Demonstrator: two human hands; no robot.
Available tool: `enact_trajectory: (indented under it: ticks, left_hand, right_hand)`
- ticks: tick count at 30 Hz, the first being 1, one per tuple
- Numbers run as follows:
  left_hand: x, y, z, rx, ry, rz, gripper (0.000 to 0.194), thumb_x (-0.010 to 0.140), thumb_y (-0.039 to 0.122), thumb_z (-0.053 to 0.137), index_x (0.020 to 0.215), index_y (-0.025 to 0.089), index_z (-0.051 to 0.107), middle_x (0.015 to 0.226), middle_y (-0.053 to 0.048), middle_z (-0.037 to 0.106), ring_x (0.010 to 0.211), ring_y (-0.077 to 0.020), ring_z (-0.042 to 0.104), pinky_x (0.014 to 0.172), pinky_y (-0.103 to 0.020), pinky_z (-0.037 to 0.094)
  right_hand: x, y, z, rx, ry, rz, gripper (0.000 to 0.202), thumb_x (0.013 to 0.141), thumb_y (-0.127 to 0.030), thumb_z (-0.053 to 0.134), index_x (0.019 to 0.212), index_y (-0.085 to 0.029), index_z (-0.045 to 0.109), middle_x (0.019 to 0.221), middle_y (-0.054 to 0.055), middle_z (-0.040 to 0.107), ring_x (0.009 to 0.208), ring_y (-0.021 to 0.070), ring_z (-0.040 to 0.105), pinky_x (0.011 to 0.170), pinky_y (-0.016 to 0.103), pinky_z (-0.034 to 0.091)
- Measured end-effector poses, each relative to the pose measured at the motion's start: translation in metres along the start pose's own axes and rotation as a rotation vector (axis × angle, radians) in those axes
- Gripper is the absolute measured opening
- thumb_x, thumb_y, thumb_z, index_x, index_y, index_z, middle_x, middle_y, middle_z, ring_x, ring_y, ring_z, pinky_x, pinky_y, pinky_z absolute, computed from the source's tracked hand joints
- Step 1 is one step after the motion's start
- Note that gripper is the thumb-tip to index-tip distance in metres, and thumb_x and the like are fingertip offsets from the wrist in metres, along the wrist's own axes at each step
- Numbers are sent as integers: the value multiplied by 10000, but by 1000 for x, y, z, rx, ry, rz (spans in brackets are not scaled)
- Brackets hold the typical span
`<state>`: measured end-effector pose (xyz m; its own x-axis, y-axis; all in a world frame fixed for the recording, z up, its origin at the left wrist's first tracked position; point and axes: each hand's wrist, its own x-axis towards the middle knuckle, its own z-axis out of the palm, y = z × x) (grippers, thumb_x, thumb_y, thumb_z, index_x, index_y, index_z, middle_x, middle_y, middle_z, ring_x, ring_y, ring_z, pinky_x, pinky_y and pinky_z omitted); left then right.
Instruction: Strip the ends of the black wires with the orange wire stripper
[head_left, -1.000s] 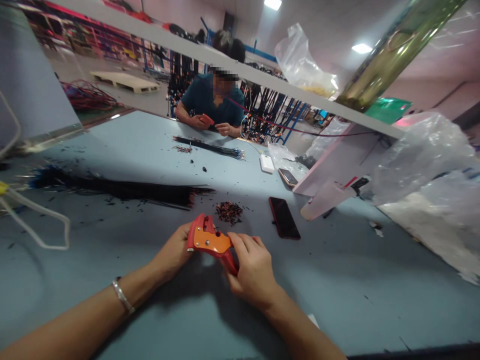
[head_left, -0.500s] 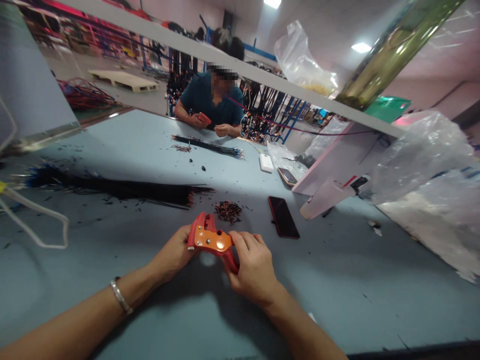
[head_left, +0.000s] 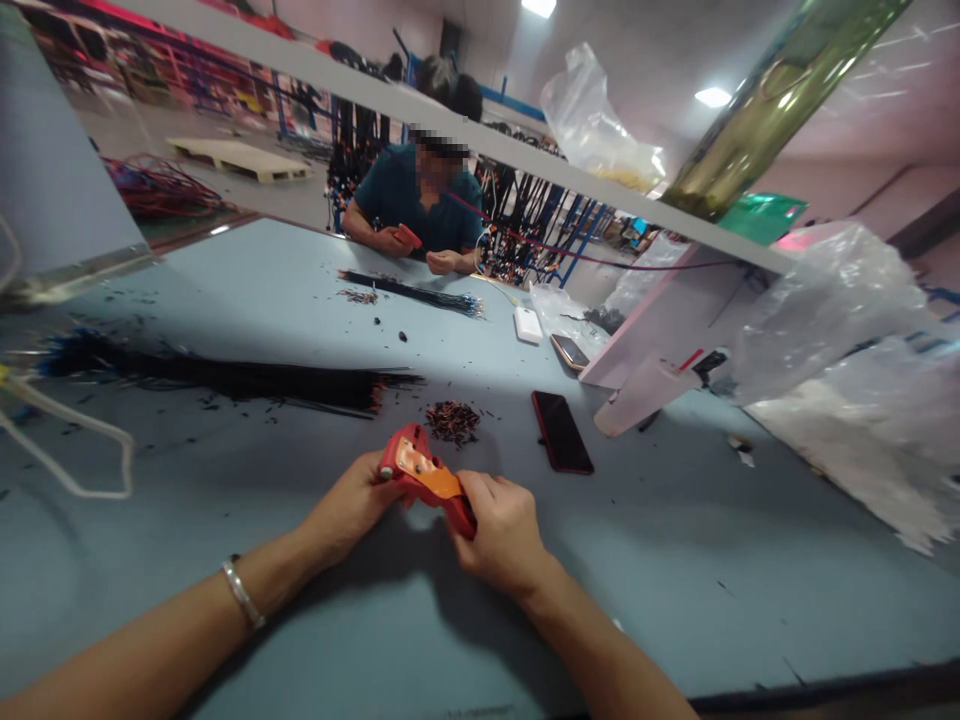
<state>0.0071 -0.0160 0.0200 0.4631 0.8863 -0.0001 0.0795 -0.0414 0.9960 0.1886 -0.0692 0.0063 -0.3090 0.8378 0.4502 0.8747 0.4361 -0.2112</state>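
Near the offcut pile (head_left: 452,423), the right hand (head_left: 499,530) has squeezed the wire stripper (head_left: 433,480) tighter, apparently mid-strip; left hand (head_left: 361,505) at its head, hold unclear

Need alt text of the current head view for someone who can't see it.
A right hand grips a red-and-orange wire stripper, with the left hand at its other end, above a blue-grey table. Beyond lie a pile of wire scraps, a bundle of black wires and a dark smartphone; across the table, a co-worker holds a red object.
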Motion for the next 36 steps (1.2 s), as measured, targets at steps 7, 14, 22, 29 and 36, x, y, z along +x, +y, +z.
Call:
enact_trajectory:
  ticks: [7,14,22,29,36]
  left_hand:
    - [0,-7,1,-65,-5,-52,314,731,403,587,535,186,474,611,-3,535,651,-165,471,647,-258,376]
    - [2,-4,2,-47,23,-102,343,714,460,596,550,191,463,556,27,440,568,-136,376,567,-246,325]
    - [3,5,0,40,77,-137,354,751,517,558,631,184,536,517,57,398,490,-109,305,489,-226,255]
    - [12,-4,-21,185,432,-67,262,742,447,576,726,192,635,547,41,482,552,-152,434,536,-240,314]
    - [18,-9,-24,-21,551,-120,258,742,422,560,744,181,652,658,14,591,603,-151,460,552,-240,351]
  right_hand:
    - [0,2,3,-7,-39,23,133,706,-201,475,816,-176,546,692,64,644,553,186,555,549,286,377]
    - [0,5,5,4,-69,34,116,717,-203,480,818,-179,532,685,57,640,568,186,578,535,267,384]
    - [2,5,-2,220,-51,205,147,741,-241,518,862,-178,572,673,26,626,585,167,573,563,247,404]
    - [8,16,-22,1262,-259,626,292,723,-330,623,950,-155,568,789,34,626,659,166,613,606,279,479]
    - [-1,-2,-12,1897,-676,749,337,679,-288,598,955,-96,618,798,89,665,673,207,662,616,318,512]
